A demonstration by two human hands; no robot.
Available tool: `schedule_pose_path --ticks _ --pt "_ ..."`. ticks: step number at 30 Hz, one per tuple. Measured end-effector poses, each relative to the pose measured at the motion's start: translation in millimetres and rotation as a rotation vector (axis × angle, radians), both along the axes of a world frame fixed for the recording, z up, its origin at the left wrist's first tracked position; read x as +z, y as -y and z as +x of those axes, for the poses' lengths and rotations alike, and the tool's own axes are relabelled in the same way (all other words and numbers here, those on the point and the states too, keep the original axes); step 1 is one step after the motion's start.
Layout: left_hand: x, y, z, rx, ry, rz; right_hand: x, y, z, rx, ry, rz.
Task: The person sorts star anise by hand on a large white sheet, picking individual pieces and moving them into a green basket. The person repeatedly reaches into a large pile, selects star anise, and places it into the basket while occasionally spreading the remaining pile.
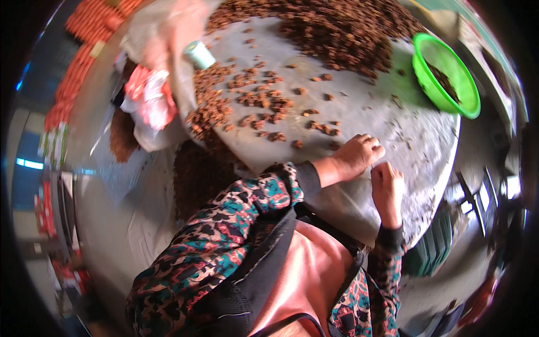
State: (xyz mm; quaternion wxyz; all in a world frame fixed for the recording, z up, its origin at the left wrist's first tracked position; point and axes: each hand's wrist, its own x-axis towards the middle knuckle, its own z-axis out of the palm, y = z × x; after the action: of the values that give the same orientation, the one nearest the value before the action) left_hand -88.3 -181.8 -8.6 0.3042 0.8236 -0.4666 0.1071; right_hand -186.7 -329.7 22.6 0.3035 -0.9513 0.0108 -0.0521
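Note:
My left hand [356,158], in a floral sleeve with a dark cuff, is curled just above the grey sheet-covered table [362,122]. My right hand [387,189] faces it from the right, fingers bent, the fingertips of both close together. Whether either holds a small piece is hidden. Loose brown dried pieces [265,99] lie scattered left of my hands, with a large heap of similar pieces [337,29] at the far side. Small dark bits are strewn over the table's right part. A green plastic basket [446,76] with some dark matter inside sits at the right edge.
At the upper left is another person's blurred arm [183,25], near a pale cup [200,54]. Red and white plastic [153,99] lies below. A dark brown mass [202,177] is beside the table's left edge. Green stacked plastic items [431,244] stand at lower right; orange net sacks [76,80] are far left.

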Motion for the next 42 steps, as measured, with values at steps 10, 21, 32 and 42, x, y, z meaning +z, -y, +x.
schedule_pose_path --ticks 10,21,32,42 --pt "-3 -85 -12 0.384 -0.056 0.287 -13 -4 10 -0.011 0.282 -0.228" --pt "29 -299 50 0.854 0.237 -0.091 -4 -118 80 0.271 0.297 0.178" --pt "10 -318 -18 0.747 0.014 -0.071 -8 -203 90 0.493 0.263 0.074" --pt "-11 -314 -21 0.787 0.038 0.112 -16 -214 96 0.401 0.261 0.140"
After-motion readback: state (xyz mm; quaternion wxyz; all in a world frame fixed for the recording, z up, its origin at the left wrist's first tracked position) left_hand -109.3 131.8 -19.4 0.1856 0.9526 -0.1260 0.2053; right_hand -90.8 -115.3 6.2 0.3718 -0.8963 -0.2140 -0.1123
